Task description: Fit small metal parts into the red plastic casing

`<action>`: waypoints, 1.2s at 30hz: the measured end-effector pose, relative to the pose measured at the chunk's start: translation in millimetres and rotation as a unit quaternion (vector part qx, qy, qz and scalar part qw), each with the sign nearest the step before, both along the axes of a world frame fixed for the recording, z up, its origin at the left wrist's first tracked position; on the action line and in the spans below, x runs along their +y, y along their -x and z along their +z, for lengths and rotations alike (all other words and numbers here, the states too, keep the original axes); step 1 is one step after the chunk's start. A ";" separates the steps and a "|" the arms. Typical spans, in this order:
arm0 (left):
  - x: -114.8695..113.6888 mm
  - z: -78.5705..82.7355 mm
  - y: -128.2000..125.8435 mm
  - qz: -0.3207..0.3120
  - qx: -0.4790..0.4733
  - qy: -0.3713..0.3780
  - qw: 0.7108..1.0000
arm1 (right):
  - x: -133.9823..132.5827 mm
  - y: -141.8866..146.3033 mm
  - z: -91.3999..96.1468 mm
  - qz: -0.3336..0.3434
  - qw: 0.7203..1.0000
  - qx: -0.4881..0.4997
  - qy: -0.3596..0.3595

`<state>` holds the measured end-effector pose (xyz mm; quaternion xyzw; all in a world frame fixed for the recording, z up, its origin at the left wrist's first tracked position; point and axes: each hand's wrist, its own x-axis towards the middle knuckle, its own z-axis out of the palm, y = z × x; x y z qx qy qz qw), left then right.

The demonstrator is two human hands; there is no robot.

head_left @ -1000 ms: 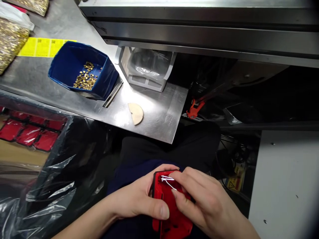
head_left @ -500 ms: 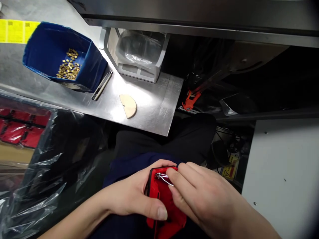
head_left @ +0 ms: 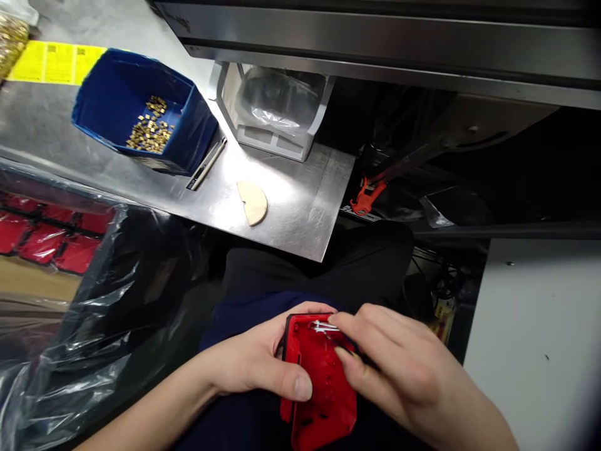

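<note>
My left hand (head_left: 263, 363) is wrapped around the left side of a red plastic shell (head_left: 326, 401) with a black edge, its thumb lying over the near rim. The hollow inside of the shell faces up toward me, above my lap. Across its upper end lies a shiny bent metal wire piece (head_left: 323, 326). My right hand (head_left: 399, 363) is over the shell's right side. The index fingertip rests at the wire's right end, while the thumb is apart from it, lower inside the shell. The other right fingers are curled and partly hidden.
On the metal bench are a blue bin (head_left: 136, 106) of small brass parts, a pen-like tool (head_left: 209, 166), a half-round tan piece (head_left: 254, 203) and a grey bin (head_left: 277, 141) with a plastic bag. Red parts (head_left: 44, 241) sit in a plastic-lined box at left. An orange clamp (head_left: 367, 196) is beyond the bench corner.
My right thumb has moved down and away from the index finger, leaving the pinch on the wire opened. More of the shell's inside shows. The bench has shifted slightly right in view.
</note>
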<state>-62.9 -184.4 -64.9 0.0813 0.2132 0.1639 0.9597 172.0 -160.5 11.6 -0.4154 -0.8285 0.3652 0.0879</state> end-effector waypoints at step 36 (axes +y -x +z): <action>-9.1 5.7 -2.6 0.073 0.051 -0.006 0.996 | -29.3 17.7 -2.5 -0.180 0.971 0.074 0.137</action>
